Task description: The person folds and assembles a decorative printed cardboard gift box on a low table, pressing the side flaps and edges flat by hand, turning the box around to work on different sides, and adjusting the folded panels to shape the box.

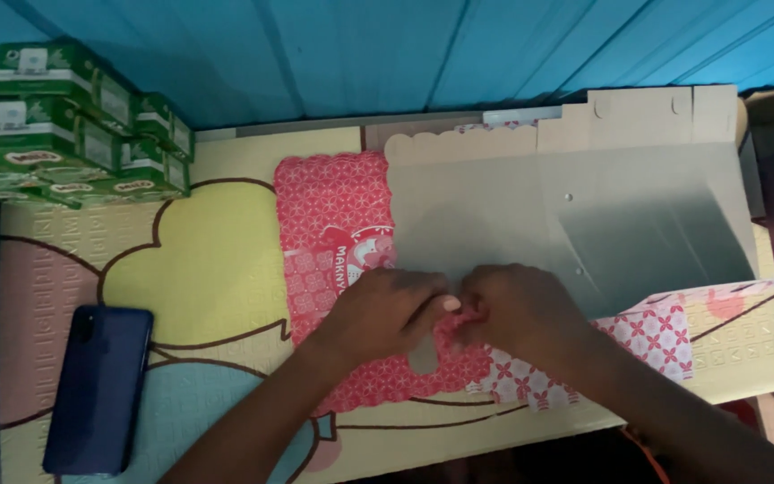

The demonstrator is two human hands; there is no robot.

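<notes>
Head view: near the mat's front edge, left hand and right hand meet, fingers pinched on a tab of the flat red patterned carton blank lying mid-mat. Blue phone at front left corner. Green cartons stacked at far left corner. Risk: uneven pressure may crease or tear the tab.

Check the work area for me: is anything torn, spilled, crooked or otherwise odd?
Nothing looks torn or spilled. The flat pink box sheet lies unfolded on the mat, both hands pressing a fold at its middle. The green cartons sit stacked at the far left, the phone flat near the edge.
</notes>
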